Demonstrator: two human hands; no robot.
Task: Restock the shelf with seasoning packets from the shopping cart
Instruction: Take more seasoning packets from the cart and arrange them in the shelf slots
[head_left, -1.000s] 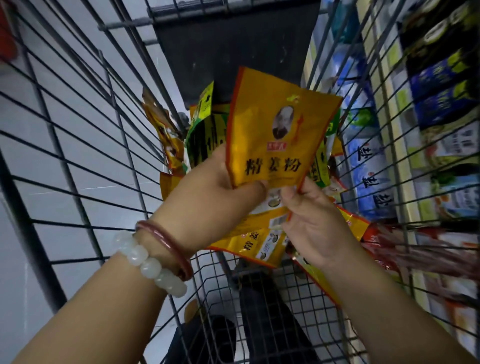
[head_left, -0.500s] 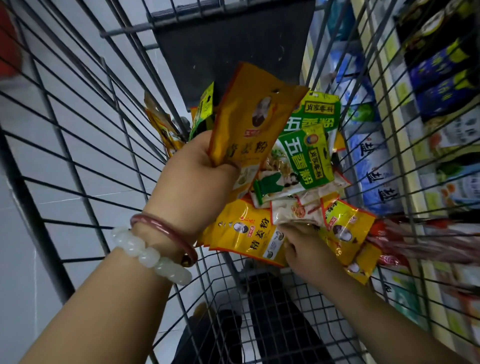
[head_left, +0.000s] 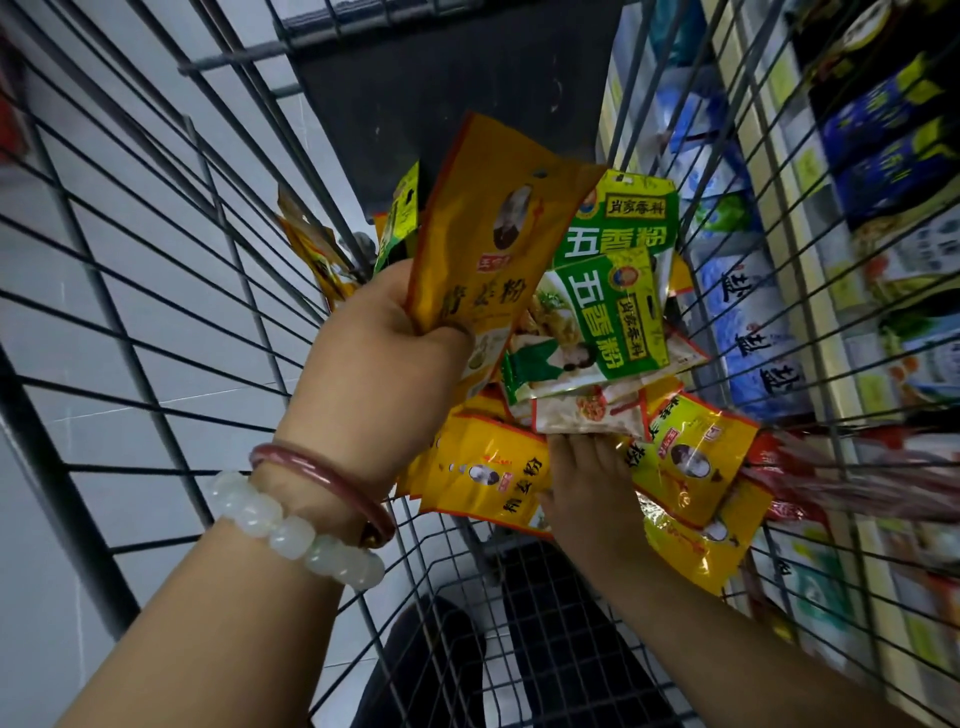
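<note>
Wire shopping cart (head_left: 156, 291) holds yellow and green seasoning packets (head_left: 613, 312).

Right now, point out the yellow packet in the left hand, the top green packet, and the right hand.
yellow packet (head_left: 498, 228), head view, on its printed front.
green packet (head_left: 621, 228), head view, on the white lettering.
right hand (head_left: 587, 483), head view, on the back of the hand, among packets.

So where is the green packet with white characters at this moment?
In the head view the green packet lies right of centre on the pile in the cart, beside the yellow packet in the left hand.
</note>
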